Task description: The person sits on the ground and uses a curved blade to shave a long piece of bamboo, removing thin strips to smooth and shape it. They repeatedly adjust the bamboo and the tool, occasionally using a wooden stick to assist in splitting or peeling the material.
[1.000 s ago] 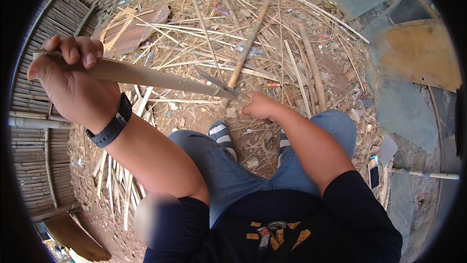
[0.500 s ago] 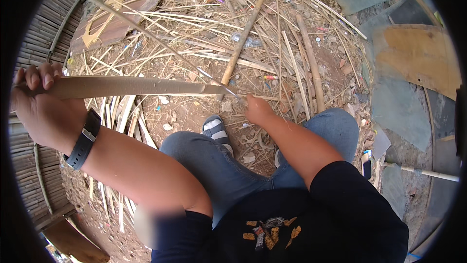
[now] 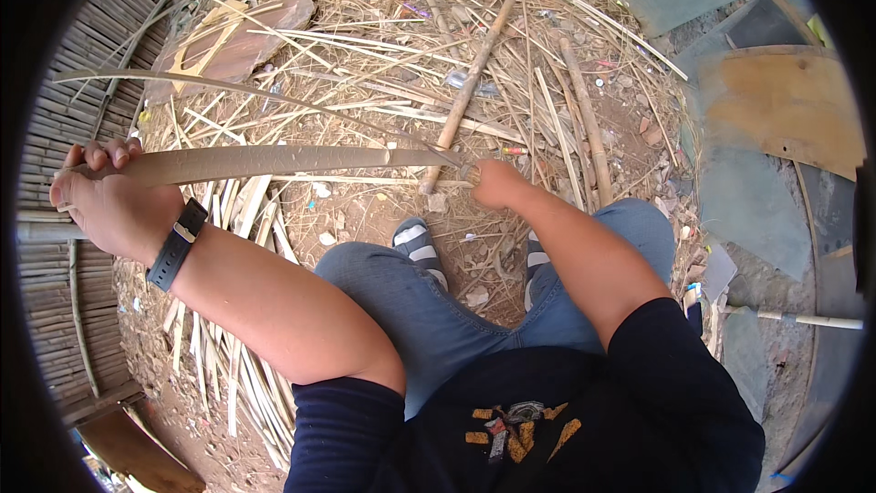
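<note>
A wide, light-brown split bamboo strip (image 3: 283, 160) stretches across in front of me, nearly level. My left hand (image 3: 128, 197) is closed round its left end, fingers over the top. My right hand (image 3: 500, 186) is a fist at the other end, gripping a knife (image 3: 464, 167); the handle is mostly hidden in the fist and only a short piece of metal shows. A long thin bamboo sliver (image 3: 274, 96) rises from the blade and arcs to the upper left, above the wide strip. Whether the sliver is still joined to it, I cannot make out.
Split bamboo strips (image 3: 242, 356) lie piled to my left. Bamboo poles (image 3: 470, 92) and straw litter the dirt ahead. A brown board (image 3: 283, 32) lies at the far left, beside a bamboo-slat wall (image 3: 73, 128). Grey sheets (image 3: 748, 192) cover the right side.
Both hands have shifted slightly right in view, the left one also lower. The thin sliver now bows more and its far end sits lower. Less of the knife's blade shows.
</note>
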Motion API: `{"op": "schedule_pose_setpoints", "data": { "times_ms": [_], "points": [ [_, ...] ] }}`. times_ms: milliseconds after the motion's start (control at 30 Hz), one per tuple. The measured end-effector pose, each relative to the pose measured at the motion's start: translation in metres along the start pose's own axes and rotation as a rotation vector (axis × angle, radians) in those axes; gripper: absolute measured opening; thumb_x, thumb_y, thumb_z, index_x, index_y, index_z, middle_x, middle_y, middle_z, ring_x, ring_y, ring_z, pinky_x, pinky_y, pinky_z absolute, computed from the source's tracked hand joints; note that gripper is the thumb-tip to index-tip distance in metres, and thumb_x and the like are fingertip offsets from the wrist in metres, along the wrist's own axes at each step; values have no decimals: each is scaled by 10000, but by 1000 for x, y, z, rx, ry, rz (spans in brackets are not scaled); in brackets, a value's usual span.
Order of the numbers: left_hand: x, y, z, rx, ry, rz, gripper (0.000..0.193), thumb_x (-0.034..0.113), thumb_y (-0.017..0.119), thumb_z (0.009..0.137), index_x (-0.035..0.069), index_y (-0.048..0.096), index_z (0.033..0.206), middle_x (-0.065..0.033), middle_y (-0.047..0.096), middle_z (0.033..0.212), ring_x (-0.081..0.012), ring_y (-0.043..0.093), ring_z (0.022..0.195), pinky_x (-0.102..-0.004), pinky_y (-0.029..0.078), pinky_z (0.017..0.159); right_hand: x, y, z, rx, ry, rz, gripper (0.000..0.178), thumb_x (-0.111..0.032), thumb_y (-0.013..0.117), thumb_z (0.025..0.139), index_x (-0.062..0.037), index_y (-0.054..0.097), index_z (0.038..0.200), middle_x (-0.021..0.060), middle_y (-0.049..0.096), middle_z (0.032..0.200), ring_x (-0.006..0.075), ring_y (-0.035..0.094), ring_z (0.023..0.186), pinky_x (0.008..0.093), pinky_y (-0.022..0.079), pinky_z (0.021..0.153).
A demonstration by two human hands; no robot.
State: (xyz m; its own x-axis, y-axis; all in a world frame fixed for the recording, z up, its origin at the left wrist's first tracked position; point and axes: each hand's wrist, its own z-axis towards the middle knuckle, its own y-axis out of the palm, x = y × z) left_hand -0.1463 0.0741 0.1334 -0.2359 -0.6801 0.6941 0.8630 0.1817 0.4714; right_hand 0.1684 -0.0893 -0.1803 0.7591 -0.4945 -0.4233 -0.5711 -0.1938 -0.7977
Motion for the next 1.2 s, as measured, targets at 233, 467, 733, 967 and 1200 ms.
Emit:
{"op": "schedule_pose_setpoints", "data": {
  "times_ms": [233,467,733,967,1200],
  "points": [
    [26,-38,16,131,18,-249,294,359,504,1105,78,509,1018,-16,435,759,-160,435,626,-325,413,623,-3,-130,-41,140,-105,-164,432,-100,667,836,-81,688,1267,213,744,1088,377,721,1039,483,580,891],
    [49,-30,8,120,28,-390,316,422,487,1104,125,474,993,31,431,736,-132,446,629,-302,413,624,10,-178,-82,502,91,-48,323,-137,709,870,-80,669,1186,199,740,1033,391,720,996,500,576,851],
    [107,15,-15,102,148,-430,397,484,471,1100,127,513,933,36,469,718,-133,465,627,-299,428,623,24,-199,-110,473,-126,55,332,-172,727,900,-118,686,1225,166,742,1030,363,727,1010,500,586,853],
    [152,-54,59,-62,161,-463,378,427,449,1107,110,491,904,10,451,695,-148,451,611,-310,432,611,148,-216,-85,594,350,422,503,-272,794,862,-26,679,1284,226,714,1231,389,691,1149,470,550,982],
    [149,-51,27,140,210,-403,430,478,362,1120,118,466,909,3,441,708,-182,443,633,-331,430,610,124,-219,-90,381,-8,898,514,-242,821,871,20,643,1277,153,729,972,209,695,757,370,566,668]
  ]
}}
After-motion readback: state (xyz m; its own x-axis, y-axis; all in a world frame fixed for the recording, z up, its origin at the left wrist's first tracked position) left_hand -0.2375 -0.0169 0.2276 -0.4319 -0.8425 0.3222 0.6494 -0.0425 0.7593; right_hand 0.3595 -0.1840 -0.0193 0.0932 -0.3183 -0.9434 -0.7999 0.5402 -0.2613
